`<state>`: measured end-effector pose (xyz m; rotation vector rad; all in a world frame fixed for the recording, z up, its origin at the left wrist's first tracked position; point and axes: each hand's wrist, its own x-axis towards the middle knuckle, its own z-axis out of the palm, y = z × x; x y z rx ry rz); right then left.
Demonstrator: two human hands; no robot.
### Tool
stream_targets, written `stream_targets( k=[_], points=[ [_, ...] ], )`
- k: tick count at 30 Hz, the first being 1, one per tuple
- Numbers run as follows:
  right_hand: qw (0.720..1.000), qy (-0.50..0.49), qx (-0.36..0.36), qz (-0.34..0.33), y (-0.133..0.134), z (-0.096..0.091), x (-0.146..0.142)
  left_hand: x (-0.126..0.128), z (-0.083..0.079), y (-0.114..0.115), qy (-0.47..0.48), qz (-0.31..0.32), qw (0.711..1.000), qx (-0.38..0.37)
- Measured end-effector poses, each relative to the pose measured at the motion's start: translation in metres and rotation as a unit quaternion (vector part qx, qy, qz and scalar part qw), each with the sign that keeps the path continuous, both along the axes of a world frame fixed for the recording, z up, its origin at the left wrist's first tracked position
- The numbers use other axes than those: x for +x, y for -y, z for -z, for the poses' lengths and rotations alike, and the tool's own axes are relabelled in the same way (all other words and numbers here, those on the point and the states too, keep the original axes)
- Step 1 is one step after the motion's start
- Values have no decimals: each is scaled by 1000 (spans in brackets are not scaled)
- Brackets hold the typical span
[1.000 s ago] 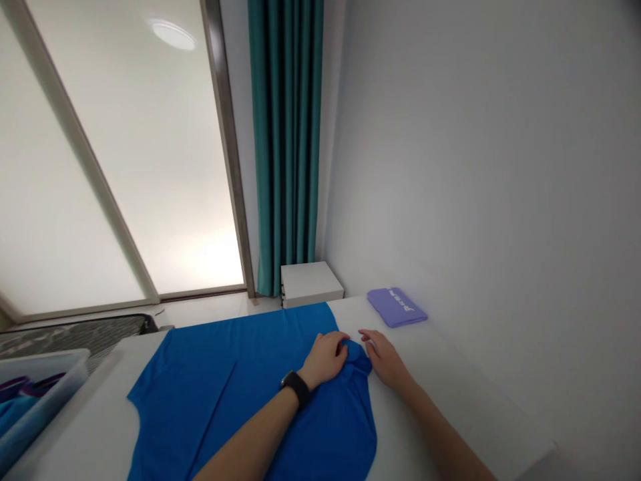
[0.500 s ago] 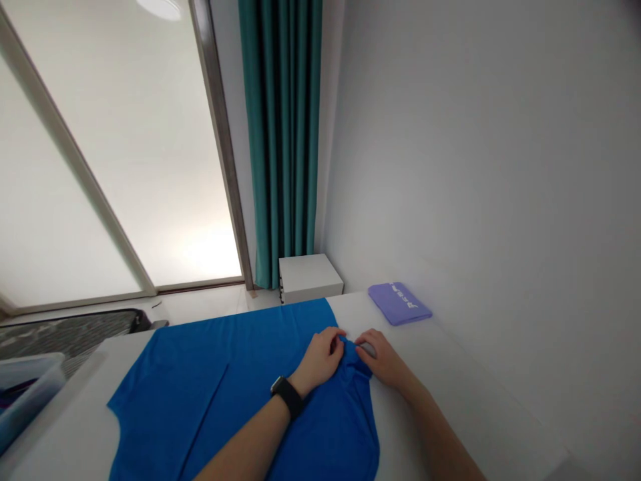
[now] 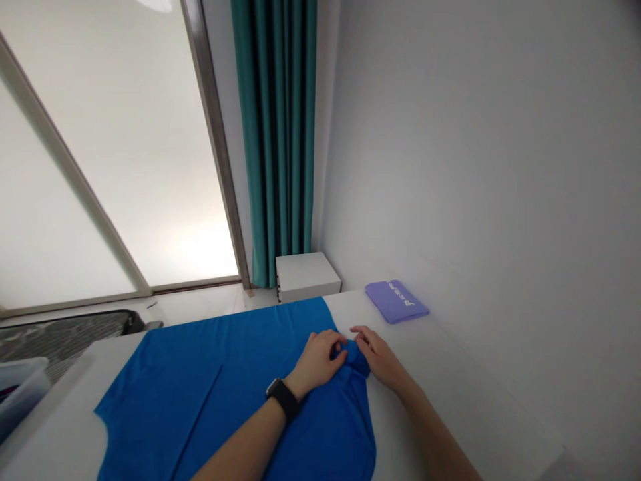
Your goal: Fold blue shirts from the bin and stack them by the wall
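A blue shirt (image 3: 245, 381) lies spread on the white table, a long narrow crease running down its left part. My left hand (image 3: 323, 357), with a black watch on the wrist, rests over its right side, fingers curled and closed on bunched cloth. Facing it from the right, my right hand (image 3: 378, 357) is at the gathered edge. Its index finger is lifted and stretched toward my left hand, while the lower fingertips pinch the cloth; the thumb is largely hidden. The fabric between and below both hands is wrinkled.
A folded purple cloth bag or pouch (image 3: 398, 302) with white lettering lies on the white table (image 3: 420, 394) near the wall. Beyond the far edge stands a white cabinet (image 3: 308, 272) by a green curtain (image 3: 280, 147). A translucent bin (image 3: 30, 384) sits at the left.
My right index finger has lifted off the cloth and straightened toward the left. My left hand stays on the bunched fabric, nearly unmoved. The whole view has shifted slightly.
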<state>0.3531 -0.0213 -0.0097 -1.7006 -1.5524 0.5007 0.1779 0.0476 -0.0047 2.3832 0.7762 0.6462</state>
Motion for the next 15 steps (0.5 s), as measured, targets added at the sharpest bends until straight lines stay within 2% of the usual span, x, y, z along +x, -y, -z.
stream_targets(
  k=[4,8,10,12,15],
  points=[
    [995,91,-30,-15,6,1,6,1,3,-2,5,-11,1000,-1],
    [977,190,-89,32,15,-1,9,1,2,-2,69,-31,996,-45],
    [970,217,-105,24,18,-1,9,1,0,-2,87,-38,994,-59],
    [971,219,-95,-6,18,-1,8,1,0,-1,86,-36,994,-54],
    [985,153,-72,-25,15,-4,12,1,1,-2,77,-33,996,-41]
  ],
)
